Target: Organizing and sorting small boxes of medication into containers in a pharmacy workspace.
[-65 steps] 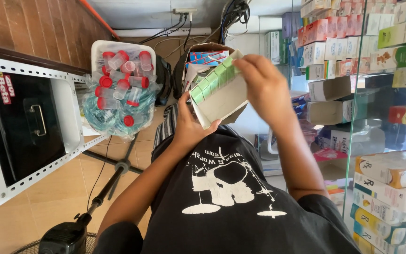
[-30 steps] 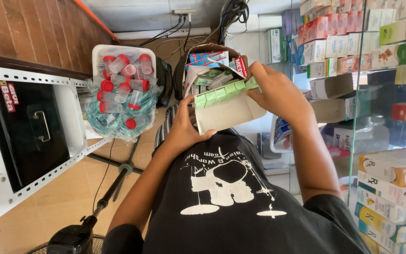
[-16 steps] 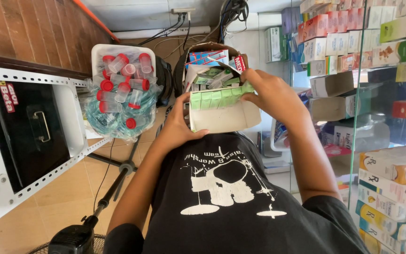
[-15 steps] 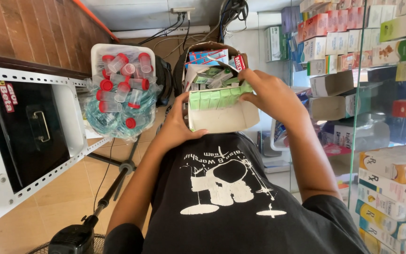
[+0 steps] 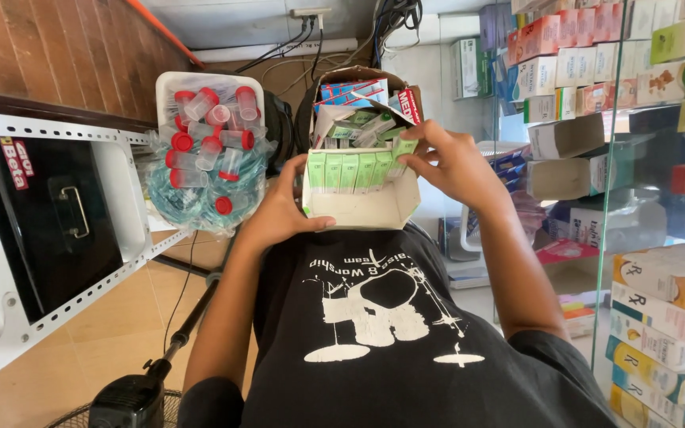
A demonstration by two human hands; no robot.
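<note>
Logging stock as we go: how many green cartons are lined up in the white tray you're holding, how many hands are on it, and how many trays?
Green cartons standing in the row: 5, the fifth at the right hand's fingers
White tray: 1
Hands on the tray: 2, left hand and right hand
Total: 8

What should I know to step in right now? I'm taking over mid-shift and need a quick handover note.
Left hand: holds the open white carton by its side and underside.
Right hand: fingertips on the rightmost small green box at the carton's right end.
Done: a row of green boxes stands upright in the carton.
Left: the rightmost box sits higher, not level with the row.
Behind: a brown box of mixed packs; a tub of red-capped containers at the left.
</note>
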